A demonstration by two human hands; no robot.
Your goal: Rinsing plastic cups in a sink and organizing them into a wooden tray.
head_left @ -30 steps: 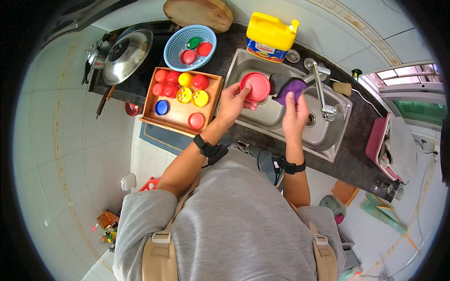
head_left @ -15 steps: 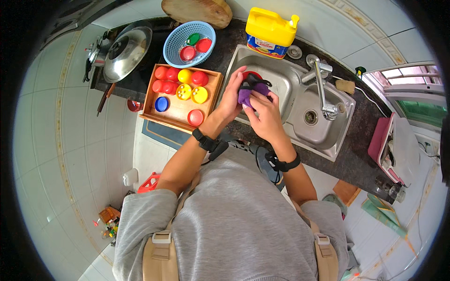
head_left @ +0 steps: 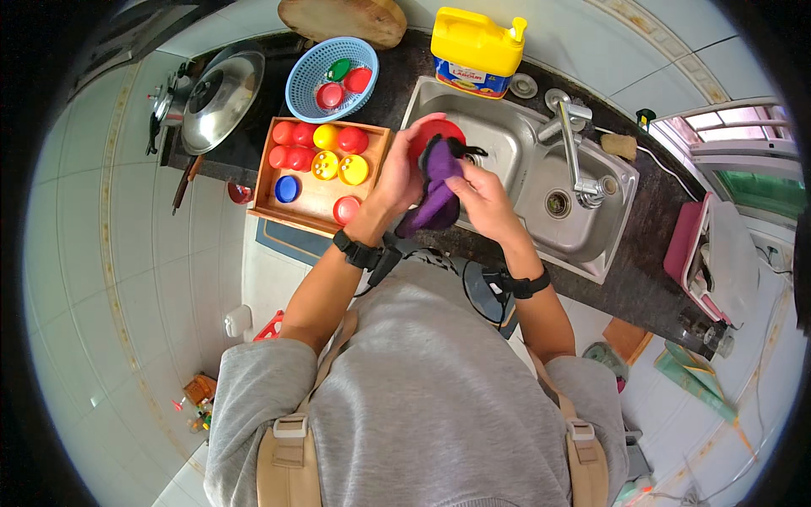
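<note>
You had one red dish (head_left: 445,128) under inspection, cupped in your left hand (head_left: 399,173) over the near edge of the sink (head_left: 507,127). Your left fingers were closed around its side; your right hand (head_left: 486,198) gripped one purple-and-black cloth (head_left: 439,186), pressed against the dish and hanging toward you.

By judgement, the dish was light, fairly stiff and unlikely to break, but slippery if wet; its outer rim offered the surest hold. The cloth appeared soft and limp, best pinched in a bunched fold.

Left of your grip stood one wooden tray (head_left: 314,193) with one blue lid (head_left: 286,188), one red lid (head_left: 346,209), two yellow cups (head_left: 339,168) with faces, one plain yellow piece (head_left: 325,135) and at least five rounded red pieces (head_left: 352,139), too crowded for an exact count. Beyond the tray, one blue basket (head_left: 302,72) contained two red lids (head_left: 358,80) and one green lid (head_left: 339,69).

Right of your grip were one tap (head_left: 577,156) and one sponge (head_left: 619,146); beyond it, one yellow jug (head_left: 477,42).
</note>
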